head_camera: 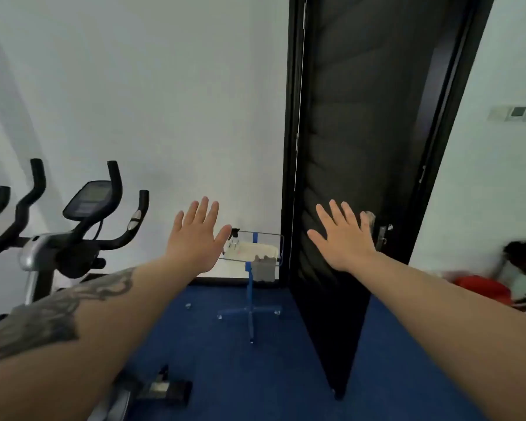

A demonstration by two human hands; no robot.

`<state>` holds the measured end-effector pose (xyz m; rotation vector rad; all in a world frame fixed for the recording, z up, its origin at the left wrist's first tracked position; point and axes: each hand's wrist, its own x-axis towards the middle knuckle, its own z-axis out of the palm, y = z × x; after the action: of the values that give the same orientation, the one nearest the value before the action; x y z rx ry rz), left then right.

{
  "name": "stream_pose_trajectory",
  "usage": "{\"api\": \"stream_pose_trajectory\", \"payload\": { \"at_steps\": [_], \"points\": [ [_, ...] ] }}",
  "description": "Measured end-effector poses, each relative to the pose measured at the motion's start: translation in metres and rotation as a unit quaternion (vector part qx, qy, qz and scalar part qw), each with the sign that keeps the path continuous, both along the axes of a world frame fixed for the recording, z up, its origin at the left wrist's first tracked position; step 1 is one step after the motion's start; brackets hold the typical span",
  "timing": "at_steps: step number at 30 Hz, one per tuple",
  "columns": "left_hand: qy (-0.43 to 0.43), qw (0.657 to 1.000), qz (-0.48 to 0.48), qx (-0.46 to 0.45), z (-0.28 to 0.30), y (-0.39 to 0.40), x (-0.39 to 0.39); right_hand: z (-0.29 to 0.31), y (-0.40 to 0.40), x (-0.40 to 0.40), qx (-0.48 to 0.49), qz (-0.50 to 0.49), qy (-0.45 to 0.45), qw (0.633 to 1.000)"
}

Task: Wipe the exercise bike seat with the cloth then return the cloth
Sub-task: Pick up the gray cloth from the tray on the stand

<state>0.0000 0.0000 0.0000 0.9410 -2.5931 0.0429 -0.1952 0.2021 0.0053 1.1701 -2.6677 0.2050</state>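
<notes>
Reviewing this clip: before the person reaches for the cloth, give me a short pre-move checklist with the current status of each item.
1. Left hand free: ok, open with fingers spread, holding nothing.
2. Right hand free: ok, open and empty, raised in front of the black door.
3. Cloth located: ok, a grey cloth hangs over the front rail of the wire tray on the blue stand.
4. Path to the cloth: ok, only bare blue floor lies between person and stand.
5. Bike seat in view: not ok, only the handlebars and console show.
6. Spray bottle contents: cannot tell.
</notes>
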Motion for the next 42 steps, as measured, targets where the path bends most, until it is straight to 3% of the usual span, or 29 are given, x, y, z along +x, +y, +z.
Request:
{"api": "stream_pose_trajectory", "payload": {
  "at_steps": [11,26,34,42],
  "points": [
    [-0.042,0.997,0.053,0.028,-0.049,-0.084,-0.109,-0.058,-0.087,-0.123,0.044,0.038,-0.020,0.998],
    [-0.090,0.990,0.042,0.098,-0.139,-0.222,-0.236,-0.141,-0.236,-0.238,0.117,0.038,-0.101,0.987],
    [-0.132,0.978,0.006,0.162,-0.210,-0.325,-0.308,-0.204,-0.335,-0.291,0.167,0.002,-0.153,0.974],
    [-0.200,0.947,-0.002,0.252,-0.290,-0.357,-0.356,-0.273,-0.381,-0.336,0.226,0.006,-0.215,0.950]
  ]
}}
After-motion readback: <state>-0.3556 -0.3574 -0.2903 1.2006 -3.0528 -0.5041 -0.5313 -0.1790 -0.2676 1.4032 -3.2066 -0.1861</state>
